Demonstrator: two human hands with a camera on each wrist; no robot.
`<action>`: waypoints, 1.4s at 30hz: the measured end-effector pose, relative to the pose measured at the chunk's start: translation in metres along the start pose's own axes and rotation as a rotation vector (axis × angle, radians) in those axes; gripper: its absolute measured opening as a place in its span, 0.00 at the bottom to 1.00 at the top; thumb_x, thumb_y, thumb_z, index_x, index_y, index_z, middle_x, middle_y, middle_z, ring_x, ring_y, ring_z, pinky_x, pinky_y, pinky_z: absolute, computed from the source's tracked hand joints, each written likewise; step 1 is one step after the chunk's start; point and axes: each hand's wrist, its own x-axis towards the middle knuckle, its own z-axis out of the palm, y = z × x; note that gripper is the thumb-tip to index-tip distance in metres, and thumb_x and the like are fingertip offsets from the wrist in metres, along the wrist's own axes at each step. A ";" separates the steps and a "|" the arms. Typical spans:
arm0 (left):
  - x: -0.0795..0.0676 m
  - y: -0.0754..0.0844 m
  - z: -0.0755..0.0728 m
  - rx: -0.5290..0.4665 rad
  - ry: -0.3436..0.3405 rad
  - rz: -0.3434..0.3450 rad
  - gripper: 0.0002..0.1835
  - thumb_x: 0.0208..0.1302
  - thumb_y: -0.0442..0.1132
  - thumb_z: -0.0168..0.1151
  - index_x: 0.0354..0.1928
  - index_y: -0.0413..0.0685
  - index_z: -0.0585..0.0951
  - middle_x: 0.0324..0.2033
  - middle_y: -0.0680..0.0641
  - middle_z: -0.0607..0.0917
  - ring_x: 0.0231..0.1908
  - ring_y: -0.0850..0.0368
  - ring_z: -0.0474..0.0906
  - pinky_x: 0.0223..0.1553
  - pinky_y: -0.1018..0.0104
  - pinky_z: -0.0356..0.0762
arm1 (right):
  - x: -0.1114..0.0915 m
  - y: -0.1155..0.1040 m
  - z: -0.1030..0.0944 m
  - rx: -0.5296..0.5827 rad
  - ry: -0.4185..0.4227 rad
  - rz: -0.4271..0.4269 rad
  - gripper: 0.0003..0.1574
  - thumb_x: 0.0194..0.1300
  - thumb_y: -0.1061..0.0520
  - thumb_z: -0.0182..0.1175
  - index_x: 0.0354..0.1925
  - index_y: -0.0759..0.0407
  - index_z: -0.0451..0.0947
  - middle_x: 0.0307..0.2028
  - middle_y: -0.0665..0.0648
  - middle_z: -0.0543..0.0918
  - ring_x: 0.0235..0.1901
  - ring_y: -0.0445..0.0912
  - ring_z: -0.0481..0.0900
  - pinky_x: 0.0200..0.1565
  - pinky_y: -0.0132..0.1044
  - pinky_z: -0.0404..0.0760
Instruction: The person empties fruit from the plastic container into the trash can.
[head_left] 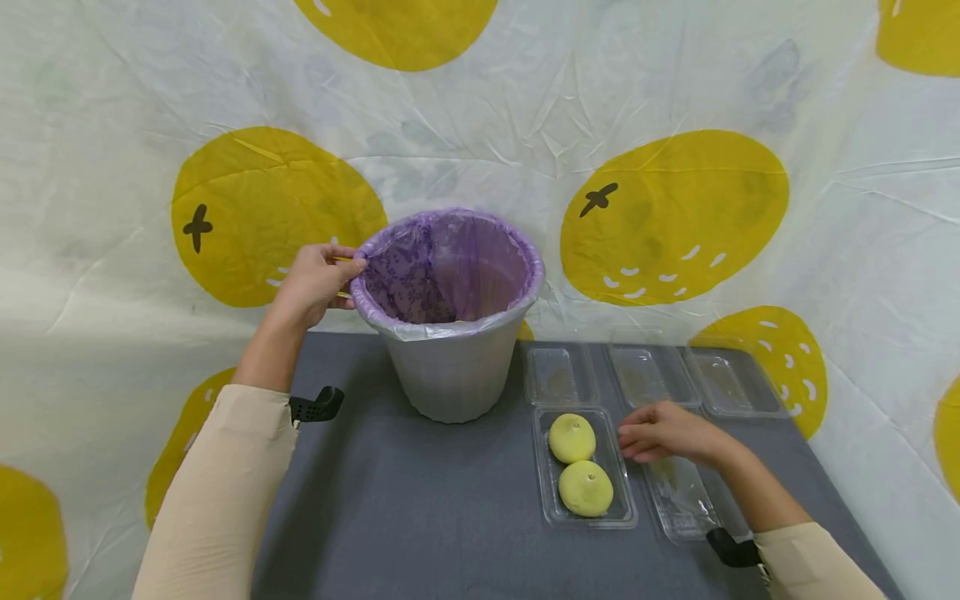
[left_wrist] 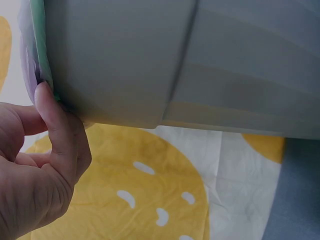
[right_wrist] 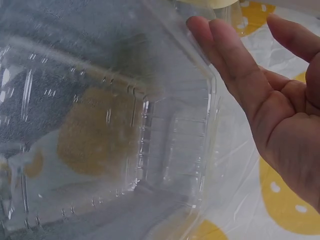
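A grey-white trash bin stands on the table, lined with a purple plastic bag folded over its rim. My left hand pinches the bin's left rim and the bag edge between thumb and fingers; the left wrist view shows this hand close up. Two round, pale-yellow fruits lie in a clear plastic container. Just right of them hovers my right hand, holding nothing, its fingers extended. A clear container, partly hidden by that hand and forearm, lies below it.
Behind stand several more clear containers, such as the back-left one and the back-right one. A white cloth with yellow fruit prints hangs around the dark grey table.
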 end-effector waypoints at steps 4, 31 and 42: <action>0.000 -0.001 -0.001 0.007 0.000 0.006 0.27 0.79 0.43 0.56 0.72 0.39 0.68 0.52 0.44 0.75 0.31 0.61 0.80 0.27 0.70 0.84 | 0.005 -0.003 0.006 -0.028 0.007 0.015 0.33 0.77 0.54 0.60 0.63 0.83 0.70 0.49 0.70 0.86 0.49 0.59 0.88 0.48 0.48 0.89; 0.000 -0.001 0.000 -0.008 -0.005 0.002 0.27 0.79 0.42 0.56 0.73 0.39 0.68 0.53 0.43 0.75 0.32 0.60 0.80 0.27 0.70 0.85 | 0.020 0.003 0.032 -0.102 0.038 0.069 0.11 0.73 0.65 0.61 0.41 0.76 0.84 0.30 0.63 0.89 0.28 0.44 0.88 0.32 0.37 0.89; 0.001 -0.002 0.000 -0.009 -0.007 0.005 0.27 0.79 0.42 0.57 0.72 0.38 0.68 0.53 0.43 0.75 0.32 0.61 0.80 0.28 0.70 0.85 | 0.019 0.003 0.032 0.015 0.030 0.074 0.07 0.73 0.68 0.59 0.41 0.76 0.80 0.32 0.62 0.89 0.31 0.49 0.90 0.34 0.39 0.90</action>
